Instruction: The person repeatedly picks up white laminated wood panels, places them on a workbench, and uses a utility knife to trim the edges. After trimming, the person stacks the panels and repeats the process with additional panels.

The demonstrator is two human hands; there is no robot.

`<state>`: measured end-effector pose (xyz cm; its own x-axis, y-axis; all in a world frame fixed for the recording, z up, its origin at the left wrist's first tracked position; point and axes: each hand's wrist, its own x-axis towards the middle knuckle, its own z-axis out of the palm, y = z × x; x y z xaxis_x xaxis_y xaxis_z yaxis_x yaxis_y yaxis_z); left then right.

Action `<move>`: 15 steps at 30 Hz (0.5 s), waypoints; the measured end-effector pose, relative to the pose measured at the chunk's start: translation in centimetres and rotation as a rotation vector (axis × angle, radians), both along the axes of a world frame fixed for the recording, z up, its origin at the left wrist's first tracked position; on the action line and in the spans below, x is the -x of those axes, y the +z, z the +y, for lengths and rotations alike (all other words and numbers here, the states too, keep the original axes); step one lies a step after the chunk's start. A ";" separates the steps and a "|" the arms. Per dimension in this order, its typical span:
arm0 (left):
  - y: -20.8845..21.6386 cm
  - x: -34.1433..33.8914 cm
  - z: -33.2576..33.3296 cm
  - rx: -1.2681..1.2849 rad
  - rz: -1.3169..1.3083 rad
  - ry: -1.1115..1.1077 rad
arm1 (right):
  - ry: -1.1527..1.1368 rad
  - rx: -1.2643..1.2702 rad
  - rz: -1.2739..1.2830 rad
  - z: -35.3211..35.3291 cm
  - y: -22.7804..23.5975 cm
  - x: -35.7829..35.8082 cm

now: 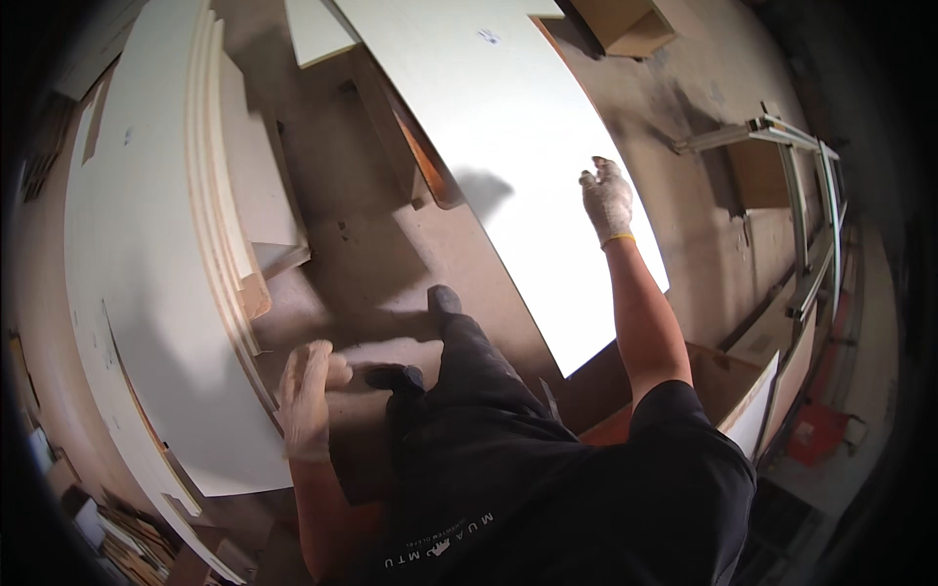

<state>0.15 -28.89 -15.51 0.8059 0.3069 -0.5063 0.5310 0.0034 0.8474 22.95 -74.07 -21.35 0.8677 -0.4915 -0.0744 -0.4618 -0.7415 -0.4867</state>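
My left hand point(307, 398), in a pale glove, hangs beside the near right edge of a stack of white boards point(191, 391). Its fingers are loosely bent with the thumb apart, and I see nothing in them. My right hand point(609, 203) wears a light knit glove with a yellow cuff. It is over the right part of a long white panel point(528, 254), fingers half curled and apart, holding nothing visible. Whether it touches the panel I cannot tell. Bright light washes out the panel's middle, and a dark shadow falls near its left edge.
A brown wooden piece point(420, 156) shows under the panel's left edge. To the right stand a metal frame point(796, 195) and an open box-like wooden piece point(718, 386). A red object point(819, 435) lies at lower right. Board offcuts point(132, 547) pile up at lower left.
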 end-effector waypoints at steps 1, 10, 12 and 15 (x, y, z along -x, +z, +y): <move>-3.4 -4.2 -2.3 0.215 0.068 -0.030 | -0.113 0.134 -0.003 -6.5 -1.2 1.3; -24.3 -19.1 -25.1 0.502 0.263 -0.113 | -0.262 0.287 0.442 -28.8 -11.9 5.1; -24.4 -19.4 -27.2 0.500 0.104 -0.097 | -0.246 0.094 0.387 -28.8 -13.6 2.9; -23.2 -19.0 -26.5 0.454 0.147 -0.067 | -0.235 -0.303 0.302 -28.1 -14.4 0.9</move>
